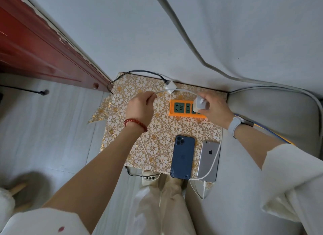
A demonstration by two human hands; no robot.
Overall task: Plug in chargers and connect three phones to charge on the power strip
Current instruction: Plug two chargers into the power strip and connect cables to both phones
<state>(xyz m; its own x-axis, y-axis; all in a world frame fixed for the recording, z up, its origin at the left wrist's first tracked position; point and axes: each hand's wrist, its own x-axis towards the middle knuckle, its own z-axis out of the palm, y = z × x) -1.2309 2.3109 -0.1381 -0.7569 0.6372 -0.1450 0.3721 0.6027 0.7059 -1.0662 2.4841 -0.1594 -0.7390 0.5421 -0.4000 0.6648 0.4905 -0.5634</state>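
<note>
Both hands are busy over a small table point(132, 122) with a gold flower cover. At 3 o'clock, the right hand point(215, 107) is closed around a white charger block point(201, 104), holding it just over the right end of the orange power strip point(183, 108). At 9 o'clock from the strip, the left hand point(139, 107) pinches a white cable point(181, 91) that curves across to the block.

Near things: a second white charger point(171, 86) with a black cord point(139, 72) lies at 12 o'clock, touching nothing but the table. A red door point(40, 47) stands at 10 o'clock, and a grey cushion point(272, 112) sits at 3 o'clock.

Two phones show at 6 o'clock from the strip, well apart from the hands: one blue phone point(182, 159) and one silver phone point(208, 161), side by side, face down. Another white cable point(212, 166) lies over the silver one. I count one strip, two chargers, two phones.
</note>
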